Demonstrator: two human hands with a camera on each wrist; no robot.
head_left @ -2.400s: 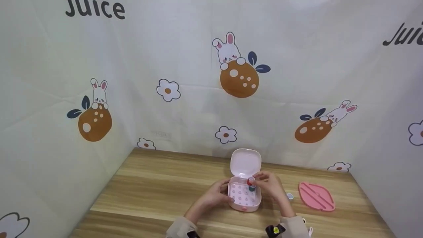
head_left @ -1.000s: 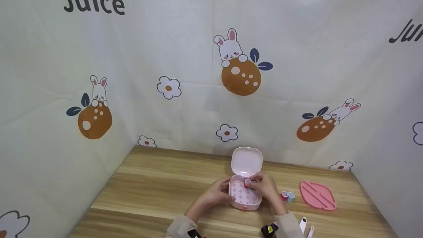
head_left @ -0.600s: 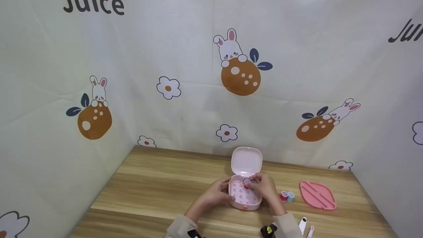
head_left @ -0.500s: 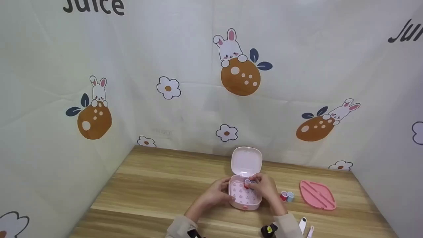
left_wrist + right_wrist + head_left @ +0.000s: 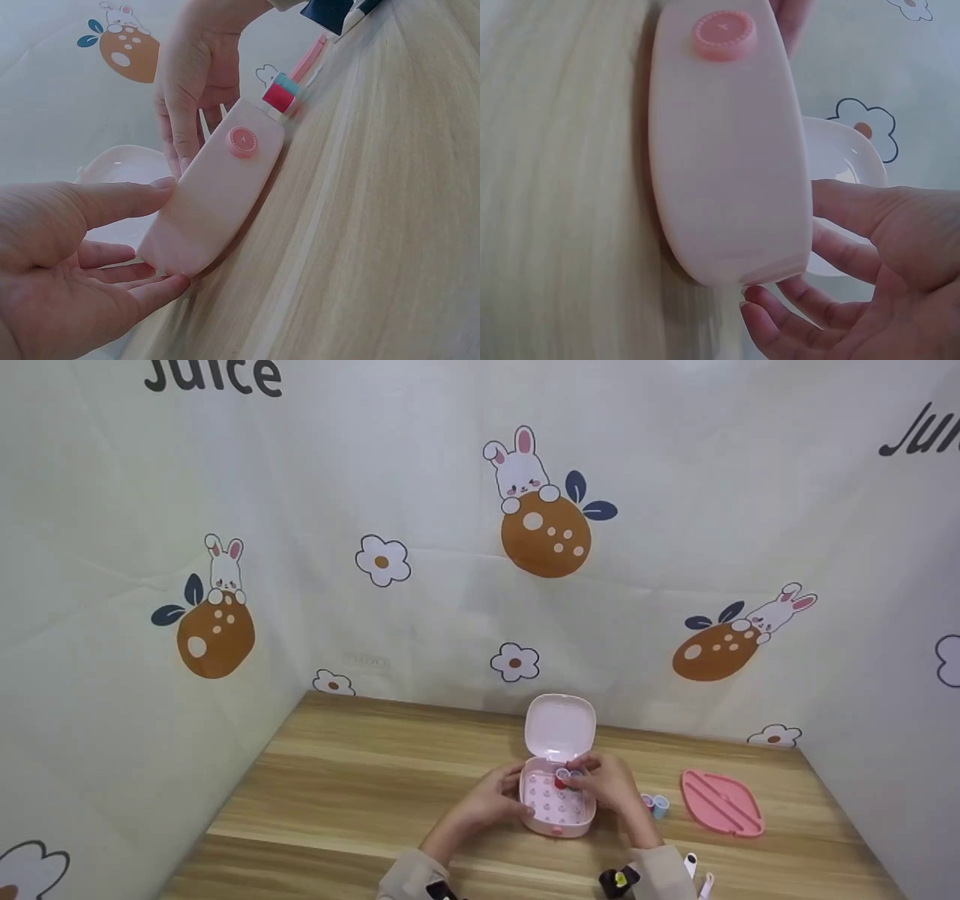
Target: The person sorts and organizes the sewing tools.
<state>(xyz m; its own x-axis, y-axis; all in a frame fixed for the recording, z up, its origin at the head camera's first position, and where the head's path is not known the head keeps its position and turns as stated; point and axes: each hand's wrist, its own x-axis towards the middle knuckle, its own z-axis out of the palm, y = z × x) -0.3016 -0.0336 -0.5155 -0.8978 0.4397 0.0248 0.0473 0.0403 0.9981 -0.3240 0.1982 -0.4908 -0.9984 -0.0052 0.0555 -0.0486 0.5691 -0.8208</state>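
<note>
A small pink box [image 5: 557, 831] stands on the table with its lid [image 5: 560, 725] raised and a patterned floor inside. My left hand [image 5: 491, 799] grips its left side, thumb at the front rim and fingers round the wall. Inside, toward the back right, a red thread spool [image 5: 561, 781] stands beside a second spool [image 5: 576, 774], partly covered by fingers. My right hand [image 5: 611, 789] reaches over the right wall, thumb and index finger pinching about that second spool. In the right wrist view the box wall [image 5: 731, 150] hides the fingertips inside.
Right of the box, a light blue spool [image 5: 661, 808] and a red one [image 5: 647, 802] stand side by side. Farther right lies a pink grooved tray [image 5: 722, 802]. White-handled tools [image 5: 690, 864] lie near the right sleeve. A printed cloth wall [image 5: 442, 615] rises behind.
The right hand lowered the red spool into the box and shifted left with it, then drew back very slightly right. The left hand kept its hold on the box.
</note>
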